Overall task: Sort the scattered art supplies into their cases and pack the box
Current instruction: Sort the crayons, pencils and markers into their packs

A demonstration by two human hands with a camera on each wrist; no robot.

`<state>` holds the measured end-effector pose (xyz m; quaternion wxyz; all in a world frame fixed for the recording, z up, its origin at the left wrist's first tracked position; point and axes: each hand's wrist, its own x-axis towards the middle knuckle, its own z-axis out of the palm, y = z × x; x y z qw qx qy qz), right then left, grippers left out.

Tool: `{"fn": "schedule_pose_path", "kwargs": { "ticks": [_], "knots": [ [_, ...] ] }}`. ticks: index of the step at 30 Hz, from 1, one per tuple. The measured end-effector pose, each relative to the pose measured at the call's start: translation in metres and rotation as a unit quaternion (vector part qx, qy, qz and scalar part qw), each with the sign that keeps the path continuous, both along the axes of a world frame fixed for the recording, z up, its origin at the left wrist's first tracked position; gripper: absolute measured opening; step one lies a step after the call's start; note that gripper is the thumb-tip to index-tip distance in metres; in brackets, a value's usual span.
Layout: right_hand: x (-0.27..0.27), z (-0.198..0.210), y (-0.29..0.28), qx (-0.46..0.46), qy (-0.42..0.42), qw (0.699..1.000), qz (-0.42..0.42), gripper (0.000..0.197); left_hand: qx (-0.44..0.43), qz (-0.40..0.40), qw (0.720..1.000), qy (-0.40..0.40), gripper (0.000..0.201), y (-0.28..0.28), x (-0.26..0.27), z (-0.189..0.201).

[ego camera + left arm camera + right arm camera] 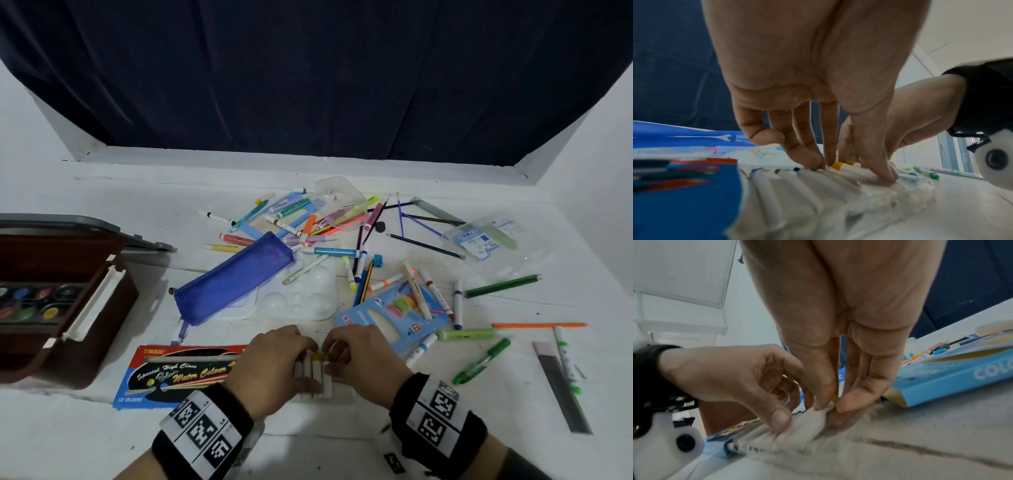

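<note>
- where the two hands meet at the lower centre of the head view, a row of white paint tubes (313, 371) lies side by side in a clear ribbed tray (890, 199) on the white tabletop (102, 428).
- left hand (270, 366): fingers bent downward, fingertips (816, 160) and thumb pressing on the tubes; it grips none of them, so it reads as open.
- right hand (366, 356): thumb and forefinger pinch the yellow cap end of one tube (837, 165) at the right of the row.
- left of the hands, touching the tray, lies a flat red, black and blue water colour box (178, 373).
- at the left edge of the head view sits an open brown case (89, 329) with round paint pans (30, 301) inside.
- in the middle of the frame, a blue mesh pencil pouch (233, 277) lies aslant, partly on a white paint palette (301, 294).
- right of centre lies a light blue colour pencil box (394, 318), with markers across it.
- toward the upper middle, loose markers, pencils and brushes (308, 222) are heaped around a tipped clear plastic cup (339, 198).
- at the right are a clear packet (486, 236), green markers (483, 359) and a dark ruler (561, 390).
- a dark blue curtain (308, 75) fills the top of the frame.
</note>
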<state>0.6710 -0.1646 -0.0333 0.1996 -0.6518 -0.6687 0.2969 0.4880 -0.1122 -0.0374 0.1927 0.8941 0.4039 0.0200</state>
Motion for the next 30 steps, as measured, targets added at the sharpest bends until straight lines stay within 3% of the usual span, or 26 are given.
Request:
{"fn": "schedule_pose_path", "kwargs": {
  "ticks": [8,15,19,22,30],
  "knots": [
    [-0.005,0.005,0.002,-0.009,-0.059,0.998,0.012,0.017,0.036,-0.006,0.999,0.026,0.044,0.001,0.001,0.006],
    [-0.011,0.001,0.004,-0.004,-0.100,0.995,0.023,0.010,0.053,-0.021,0.996,0.071,0.045,0.006,0.004,0.007],
    [-0.012,0.005,0.007,-0.001,-0.126,0.991,0.052,0.014,-0.046,0.020,0.999,0.002,0.031,0.014,0.003,0.013],
    [-0.010,0.006,0.009,-0.003,-0.122,0.991,0.058,0.020,-0.063,0.055,0.996,-0.041,0.016,0.022,0.002,0.014],
    [-0.013,0.007,0.012,-0.003,-0.155,0.983,0.097,0.028,-0.025,0.039,0.997,0.067,0.015,0.033,0.011,0.017]
  ]
}}
